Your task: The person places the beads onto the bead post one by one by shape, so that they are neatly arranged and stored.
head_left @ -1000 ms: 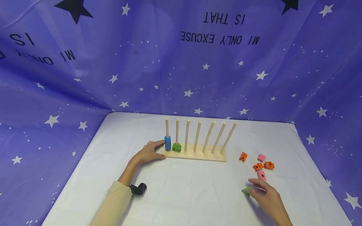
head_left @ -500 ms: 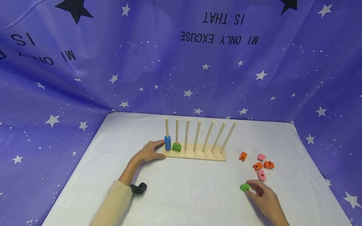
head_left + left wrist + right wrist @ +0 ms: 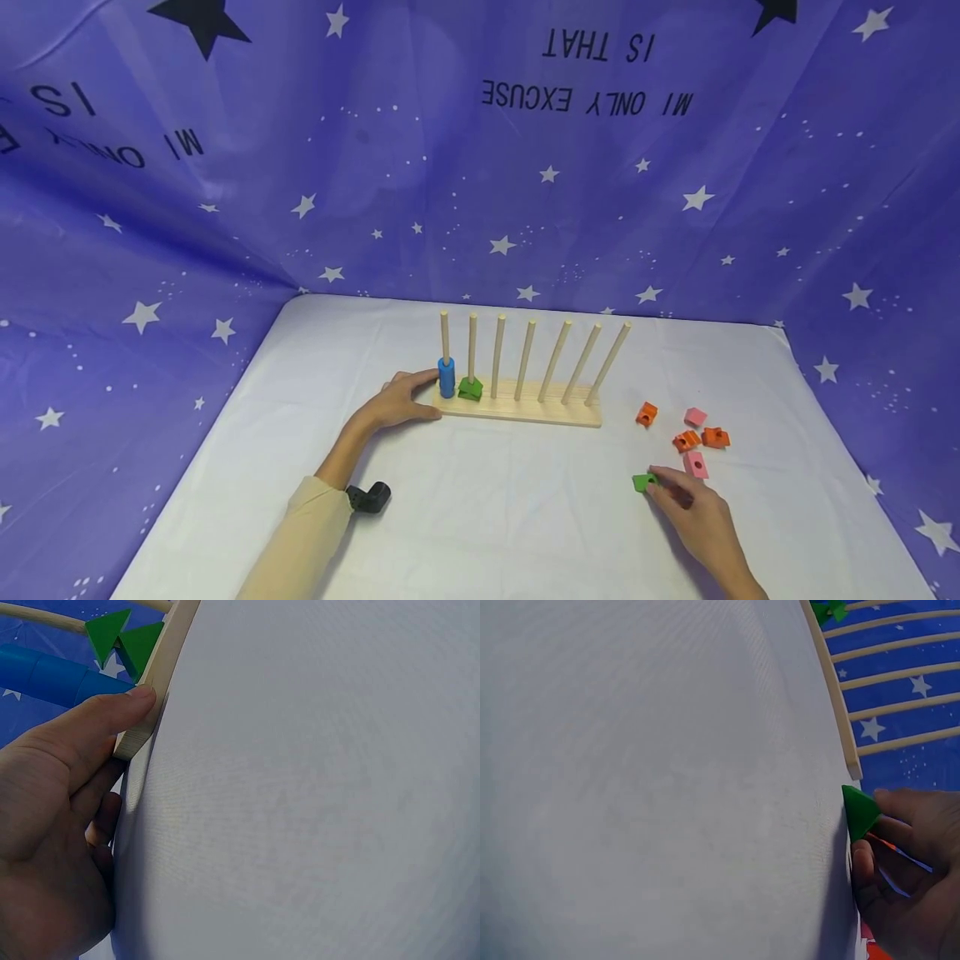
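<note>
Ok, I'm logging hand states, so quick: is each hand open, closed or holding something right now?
Left hand: closed, holding the wooden peg stand by its end.
Right hand: closed, holding a green block.

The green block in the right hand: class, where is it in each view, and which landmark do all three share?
Head: lower right, green block pinched by the right hand.
Left wrist: not in it; the green pieces there are on the peg board.
Right wrist: towards the right edge, just below mid-height.
Shared landmark: the peg board, below centre, top left and top right respectively.
</note>
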The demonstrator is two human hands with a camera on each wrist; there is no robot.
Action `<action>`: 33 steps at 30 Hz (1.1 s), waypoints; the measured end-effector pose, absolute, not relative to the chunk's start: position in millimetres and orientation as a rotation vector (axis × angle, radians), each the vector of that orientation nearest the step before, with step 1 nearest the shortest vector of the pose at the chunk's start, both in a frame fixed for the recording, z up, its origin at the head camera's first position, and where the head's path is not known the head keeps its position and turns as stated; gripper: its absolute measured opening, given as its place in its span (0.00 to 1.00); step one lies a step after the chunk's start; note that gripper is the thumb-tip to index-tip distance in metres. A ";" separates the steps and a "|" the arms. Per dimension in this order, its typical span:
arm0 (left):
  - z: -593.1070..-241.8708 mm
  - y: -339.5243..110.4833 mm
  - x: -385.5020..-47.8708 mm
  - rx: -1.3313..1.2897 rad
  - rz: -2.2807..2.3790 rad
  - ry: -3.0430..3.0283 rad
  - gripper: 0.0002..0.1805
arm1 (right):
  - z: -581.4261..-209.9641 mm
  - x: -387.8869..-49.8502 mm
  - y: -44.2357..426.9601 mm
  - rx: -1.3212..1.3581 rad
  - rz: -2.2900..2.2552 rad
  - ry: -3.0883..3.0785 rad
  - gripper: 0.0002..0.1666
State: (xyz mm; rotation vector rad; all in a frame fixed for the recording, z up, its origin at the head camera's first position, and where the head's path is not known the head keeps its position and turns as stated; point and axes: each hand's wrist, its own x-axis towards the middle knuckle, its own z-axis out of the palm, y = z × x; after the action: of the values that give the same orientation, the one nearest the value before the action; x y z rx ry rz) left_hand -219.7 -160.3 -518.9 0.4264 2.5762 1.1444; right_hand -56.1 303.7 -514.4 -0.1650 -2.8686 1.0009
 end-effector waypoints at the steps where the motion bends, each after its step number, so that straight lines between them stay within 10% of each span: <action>1: -518.2 -160.1 -219.7 0.426 1.147 2.573 0.45 | -514.3 -56.7 303.4 -0.155 1.005 -2.868 0.17; 17: -520.3 -161.1 -219.9 0.449 1.110 2.602 0.45 | -499.4 -76.1 277.6 0.175 1.139 -2.730 0.17; 33: -517.0 -160.2 -219.1 0.448 1.129 2.590 0.45 | -384.0 -131.9 164.3 0.637 1.303 -2.420 0.18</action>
State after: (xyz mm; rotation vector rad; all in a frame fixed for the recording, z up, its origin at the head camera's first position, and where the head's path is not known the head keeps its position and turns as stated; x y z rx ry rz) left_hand -219.1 -160.2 -517.0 0.4483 2.5898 1.1286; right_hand -131.9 164.3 -384.0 0.6367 -2.4204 1.3026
